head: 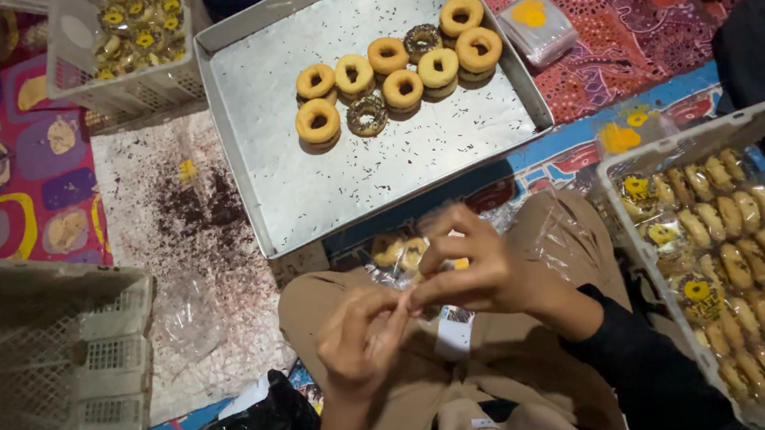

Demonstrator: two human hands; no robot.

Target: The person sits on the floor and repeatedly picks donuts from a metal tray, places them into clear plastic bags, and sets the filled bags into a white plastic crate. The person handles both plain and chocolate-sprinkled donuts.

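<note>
Fingers (445,237) of both hands pinch a clear bag of donuts (405,258) over the lap.
The right hand (474,267) grips the bag's top, the left hand (362,338) its lower edge; a metal tray (306,194) with donuts (392,74) lies just ahead, crates (741,246) alongside.

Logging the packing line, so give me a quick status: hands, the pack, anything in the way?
Left hand and right hand both pinching the clear doughnut pack over the lap. Metal tray with loose doughnuts ahead. Nothing between.
</note>
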